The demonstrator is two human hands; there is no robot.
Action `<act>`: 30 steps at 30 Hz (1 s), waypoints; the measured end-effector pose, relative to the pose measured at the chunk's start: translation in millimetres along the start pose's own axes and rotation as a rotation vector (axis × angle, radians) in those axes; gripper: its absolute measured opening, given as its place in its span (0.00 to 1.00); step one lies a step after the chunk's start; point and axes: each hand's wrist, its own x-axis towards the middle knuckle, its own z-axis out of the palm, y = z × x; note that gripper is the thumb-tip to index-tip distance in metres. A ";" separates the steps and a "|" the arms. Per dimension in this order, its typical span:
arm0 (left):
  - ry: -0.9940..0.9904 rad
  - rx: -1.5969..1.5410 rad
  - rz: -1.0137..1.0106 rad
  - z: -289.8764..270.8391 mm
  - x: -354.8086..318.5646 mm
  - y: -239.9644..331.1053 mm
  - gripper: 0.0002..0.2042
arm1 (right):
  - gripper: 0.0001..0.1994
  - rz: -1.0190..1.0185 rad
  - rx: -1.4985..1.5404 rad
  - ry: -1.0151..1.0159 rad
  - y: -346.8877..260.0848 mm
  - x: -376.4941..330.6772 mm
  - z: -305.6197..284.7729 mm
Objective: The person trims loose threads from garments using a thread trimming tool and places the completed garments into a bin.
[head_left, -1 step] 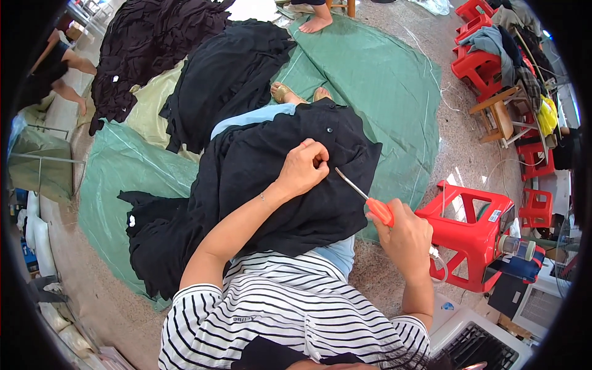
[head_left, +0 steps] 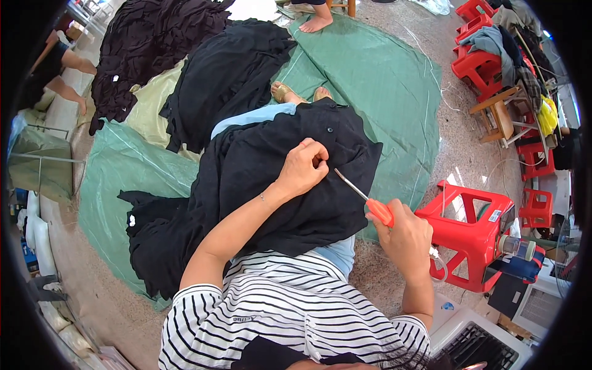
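Note:
A black garment (head_left: pixel 259 160) with dark buttons lies spread across my lap, its folds trailing down to the left. My left hand (head_left: pixel 304 165) rests on it, fingers curled into a pinch at the cloth; the exact bit between the fingertips is hidden. In my right hand (head_left: pixel 405 239) is an orange-handled tool (head_left: pixel 379 211) with a thin metal shaft, its fingers wrapped round the handle. The shaft points up and left, and its tip is just right of my left fingertips, over the garment near a button (head_left: pixel 330 130).
A green tarp (head_left: pixel 388 80) covers the floor, bearing a black garment pile (head_left: pixel 228 74) and a dark brown one (head_left: pixel 154 49). Close by my right hand stands a red plastic stool (head_left: pixel 465 237). Other people's bare limbs show at the far left and top.
At the far left, another person has shifted slightly. My hands, the orange-handled tool and the garment look the same.

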 end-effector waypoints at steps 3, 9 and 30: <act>0.041 -0.050 -0.012 1.6 -1.2 -3.3 0.05 | 0.18 -0.012 0.013 -0.011 -2.1 0.6 -0.2; 0.067 -0.015 0.069 3.1 3.9 -10.7 0.04 | 0.17 0.002 0.018 -0.009 -1.2 7.2 3.8; -0.010 0.007 0.006 -3.9 63.5 -4.4 0.11 | 0.21 -0.020 -0.060 0.072 8.0 59.1 9.5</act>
